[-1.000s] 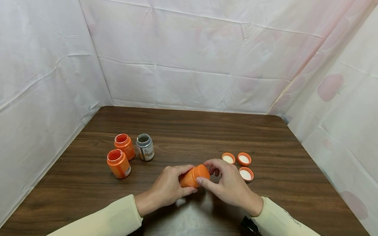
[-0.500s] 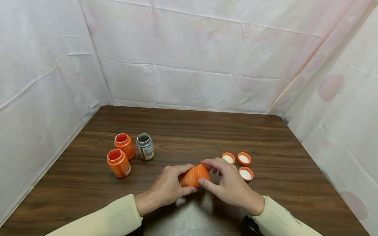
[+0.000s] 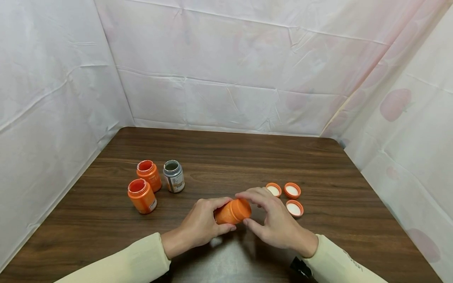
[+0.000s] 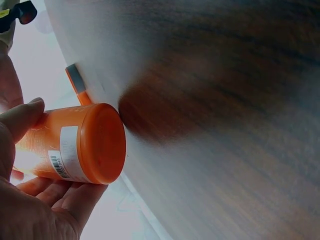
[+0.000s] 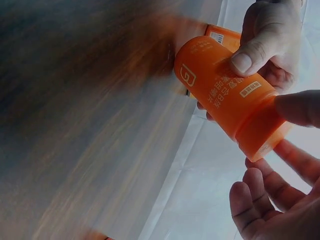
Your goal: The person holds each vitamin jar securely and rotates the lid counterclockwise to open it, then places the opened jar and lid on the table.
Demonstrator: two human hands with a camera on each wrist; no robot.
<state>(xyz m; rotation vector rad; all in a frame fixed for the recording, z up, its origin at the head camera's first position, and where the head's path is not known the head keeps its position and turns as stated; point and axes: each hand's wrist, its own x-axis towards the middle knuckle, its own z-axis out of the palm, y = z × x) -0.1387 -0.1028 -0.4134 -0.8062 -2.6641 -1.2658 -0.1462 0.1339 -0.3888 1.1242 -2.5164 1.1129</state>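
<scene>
My left hand point(image 3: 199, 224) grips the body of an orange pill bottle point(image 3: 225, 213), tilted with its capped end to the right. Thumb and fingers of my right hand point(image 3: 274, 220) sit around the orange cap point(image 3: 243, 208), which is on the bottle. In the right wrist view, the thumb overlaps the cap point(image 5: 262, 131) and fingertips meet its lower edge; pale lettering shows on the bottle point(image 5: 215, 82). The left wrist view shows the bottle's base point(image 4: 106, 144) and a white barcode label.
At the left stand two open orange bottles point(image 3: 142, 201) point(image 3: 152, 177) and an open grey bottle point(image 3: 175, 181). Three orange caps point(image 3: 273, 190) point(image 3: 292, 191) point(image 3: 294, 208) lie white lining up, just beyond my right hand on the dark wood table point(image 3: 226, 157). Pale sheets point(image 3: 226, 78) hang around it.
My right hand has turned around the cap: its thumb has slid lower and its index finger has moved left over the top. The left hand and bottle have stayed in place.
</scene>
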